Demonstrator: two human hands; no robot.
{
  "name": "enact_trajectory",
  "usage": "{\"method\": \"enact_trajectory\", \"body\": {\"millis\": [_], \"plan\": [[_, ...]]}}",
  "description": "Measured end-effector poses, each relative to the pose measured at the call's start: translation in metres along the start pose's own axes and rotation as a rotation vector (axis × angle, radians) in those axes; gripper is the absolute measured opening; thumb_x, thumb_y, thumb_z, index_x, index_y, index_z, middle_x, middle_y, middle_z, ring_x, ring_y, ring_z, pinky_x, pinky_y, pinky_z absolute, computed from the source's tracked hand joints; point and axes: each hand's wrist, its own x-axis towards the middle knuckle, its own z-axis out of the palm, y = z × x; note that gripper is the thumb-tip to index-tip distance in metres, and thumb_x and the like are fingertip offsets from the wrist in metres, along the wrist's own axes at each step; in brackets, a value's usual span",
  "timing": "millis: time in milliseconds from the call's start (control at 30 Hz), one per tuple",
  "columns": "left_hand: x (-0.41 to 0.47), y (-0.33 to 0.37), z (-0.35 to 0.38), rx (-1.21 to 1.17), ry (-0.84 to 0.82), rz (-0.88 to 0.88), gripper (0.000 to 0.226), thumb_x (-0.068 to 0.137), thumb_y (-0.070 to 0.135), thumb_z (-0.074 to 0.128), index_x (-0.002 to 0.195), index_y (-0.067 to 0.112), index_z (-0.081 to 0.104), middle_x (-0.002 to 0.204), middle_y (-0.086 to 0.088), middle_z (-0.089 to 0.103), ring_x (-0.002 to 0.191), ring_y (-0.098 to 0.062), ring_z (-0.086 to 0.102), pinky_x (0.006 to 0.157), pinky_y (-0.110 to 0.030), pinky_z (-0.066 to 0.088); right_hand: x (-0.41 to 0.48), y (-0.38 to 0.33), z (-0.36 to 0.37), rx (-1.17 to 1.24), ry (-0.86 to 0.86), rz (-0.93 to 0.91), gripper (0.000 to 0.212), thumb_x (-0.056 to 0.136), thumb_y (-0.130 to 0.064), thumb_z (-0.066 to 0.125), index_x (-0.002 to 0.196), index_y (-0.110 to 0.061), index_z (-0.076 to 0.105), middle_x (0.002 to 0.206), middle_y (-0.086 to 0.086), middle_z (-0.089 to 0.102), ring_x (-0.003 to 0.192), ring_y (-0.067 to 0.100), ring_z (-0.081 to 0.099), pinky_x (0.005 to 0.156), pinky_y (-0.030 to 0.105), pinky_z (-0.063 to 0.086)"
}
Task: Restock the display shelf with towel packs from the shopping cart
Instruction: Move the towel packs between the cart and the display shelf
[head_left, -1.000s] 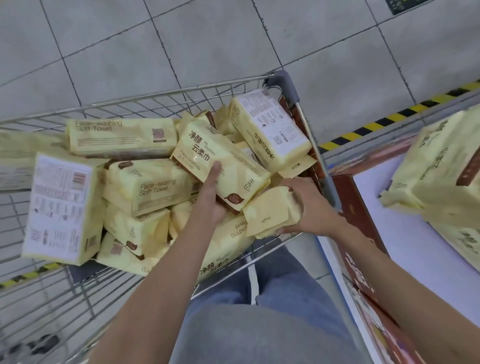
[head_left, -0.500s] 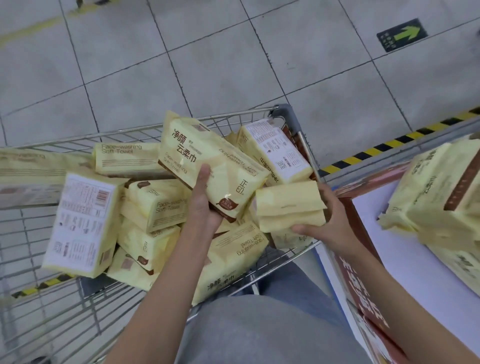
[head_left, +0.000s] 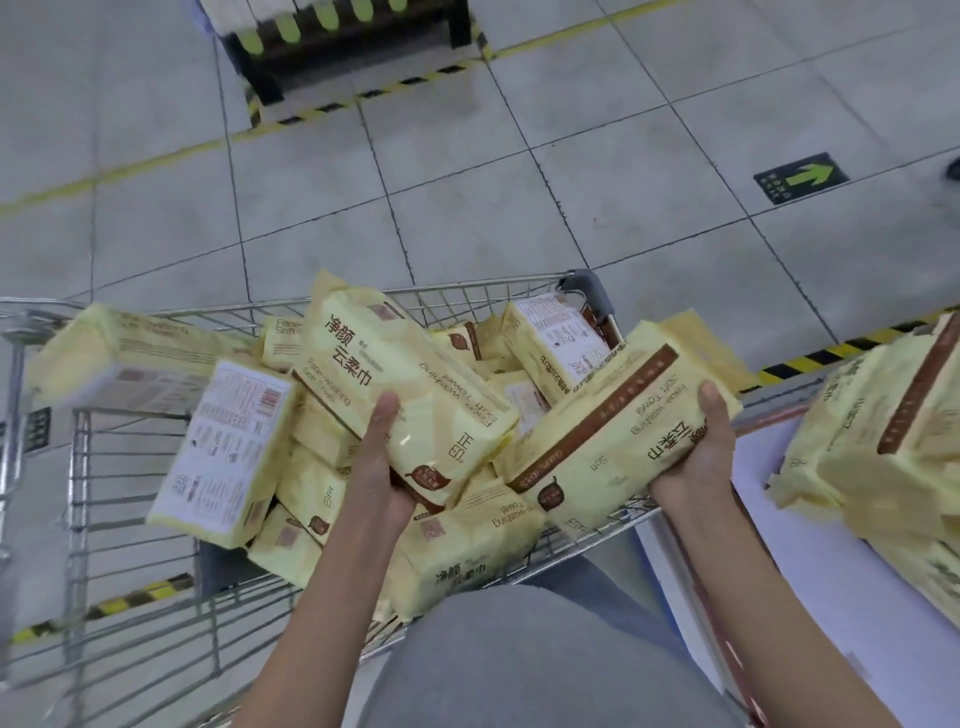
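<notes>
A wire shopping cart (head_left: 83, 483) holds several yellow towel packs. My left hand (head_left: 382, 467) grips one yellow pack (head_left: 395, 379) from below, lifted above the pile with its printed face up. My right hand (head_left: 701, 457) grips a second pack (head_left: 608, 436) by its right end, held over the cart's right rim. To the right, the display shelf (head_left: 810, 566) has a white top, and yellow packs (head_left: 893, 431) are stacked on it.
Grey tiled floor lies beyond the cart, with yellow-black hazard tape (head_left: 810, 358) along the shelf base. A dark pallet stand (head_left: 353, 47) sits at the far top. A green arrow sign (head_left: 800, 176) is stuck on the floor. My grey-clad legs are below.
Both hands have raised their packs out of the cart pile. The right hand's pack has turned flat and moved right toward the shelf. The camera has tilted up.
</notes>
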Motion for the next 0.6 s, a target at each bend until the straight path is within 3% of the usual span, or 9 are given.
{"method": "enact_trajectory", "body": {"millis": [100,267,400,433,500,533,600], "plan": [[-0.012,-0.006,-0.017,0.070,0.045,0.017,0.108,0.016,0.046,0.095,0.114,0.016,0.061,0.106,-0.008,0.073,0.092,-0.025,0.071,0.067,-0.043,0.059,-0.006,0.007,-0.007,0.068,0.017,0.010,0.040,0.092,-0.045,0.045,0.082,-0.028,0.079,0.100,0.001,0.074,0.088,0.018,0.072,0.069,0.035,0.059],[-0.028,-0.014,-0.036,0.102,0.018,0.020,0.107,0.018,0.047,0.094,0.115,0.017,0.060,0.107,-0.008,0.072,0.094,-0.025,0.070,0.076,-0.047,0.057,-0.029,0.015,-0.020,0.109,0.021,0.021,0.046,0.078,-0.047,0.057,0.116,-0.022,0.065,0.118,0.006,0.068,0.105,0.025,0.066,0.091,0.044,0.049],[-0.037,-0.016,-0.044,0.152,0.003,-0.033,0.106,0.019,0.047,0.094,0.115,0.017,0.061,0.108,-0.008,0.072,0.096,-0.027,0.070,0.087,-0.051,0.050,-0.060,0.014,-0.033,0.185,0.066,-0.072,0.033,0.082,-0.045,0.055,0.097,-0.023,0.075,0.106,0.003,0.073,0.089,0.021,0.071,0.084,0.041,0.055],[-0.039,-0.016,-0.045,0.166,-0.006,-0.053,0.097,0.027,0.046,0.094,0.113,0.017,0.061,0.103,-0.007,0.073,0.094,-0.027,0.070,0.086,-0.051,0.050,-0.068,0.014,-0.037,0.207,0.081,-0.100,0.034,0.086,-0.045,0.052,0.089,-0.024,0.078,0.103,0.003,0.074,0.088,0.020,0.072,0.082,0.041,0.057],[-0.043,-0.012,-0.049,0.183,-0.055,-0.096,0.050,0.063,0.040,0.080,0.103,0.016,0.062,0.086,-0.004,0.076,0.080,-0.023,0.072,0.080,-0.047,0.050,-0.087,0.020,-0.045,0.226,0.137,-0.141,0.037,0.087,-0.047,0.050,0.084,-0.024,0.079,0.104,0.002,0.074,0.093,0.020,0.071,0.084,0.039,0.055],[-0.045,-0.011,-0.052,0.204,-0.078,-0.125,0.027,0.080,0.035,0.067,0.098,0.016,0.062,0.078,-0.003,0.075,0.072,-0.020,0.072,0.078,-0.046,0.050,-0.098,0.025,-0.049,0.249,0.182,-0.160,0.036,0.086,-0.048,0.052,0.089,-0.024,0.079,0.107,0.002,0.073,0.098,0.021,0.069,0.087,0.039,0.053],[-0.050,-0.008,-0.058,0.247,-0.104,-0.173,0.015,0.092,0.029,0.053,0.094,0.016,0.061,0.074,-0.002,0.075,0.065,-0.017,0.071,0.077,-0.045,0.049,-0.122,0.038,-0.060,0.323,0.268,-0.201,0.041,0.079,-0.049,0.057,0.106,-0.024,0.073,0.115,0.003,0.070,0.107,0.024,0.065,0.091,0.042,0.050]]}}
